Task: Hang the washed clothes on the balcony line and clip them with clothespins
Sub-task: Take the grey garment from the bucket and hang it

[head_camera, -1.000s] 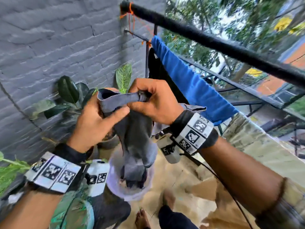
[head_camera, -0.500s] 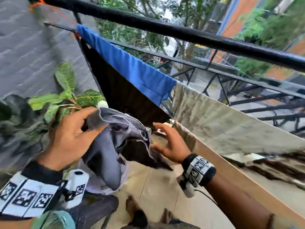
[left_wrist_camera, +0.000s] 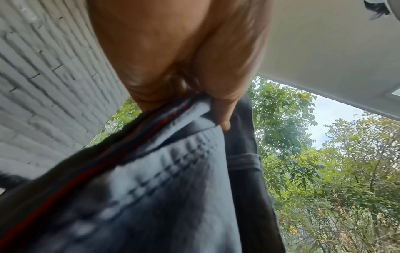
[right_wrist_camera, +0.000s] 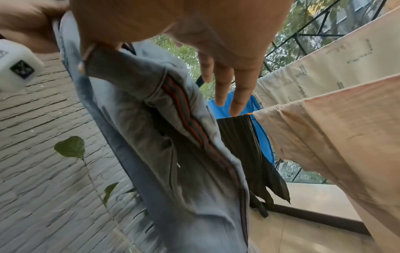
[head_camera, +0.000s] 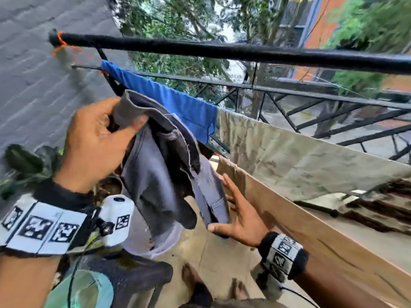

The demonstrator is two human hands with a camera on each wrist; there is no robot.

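Item: grey garment (head_camera: 164,174), soft, limp, probably damp and weighty. Our left hand (head_camera: 93,141) pinches its top hem, below the pole (head_camera: 222,51); our right hand (head_camera: 240,216), fingers spread, touches its hanging edge. We judge the hem safest to grip.

Grey brick wall (head_camera: 40,90), tiled floor (head_camera: 218,252), trees (head_camera: 178,23) beyond the railing (head_camera: 311,92).

left hand (head_camera: 93,145) fingers: hidden in grey garment (head_camera: 160,174) | bucket (head_camera: 160,241): mostly covered | foliage: blurred
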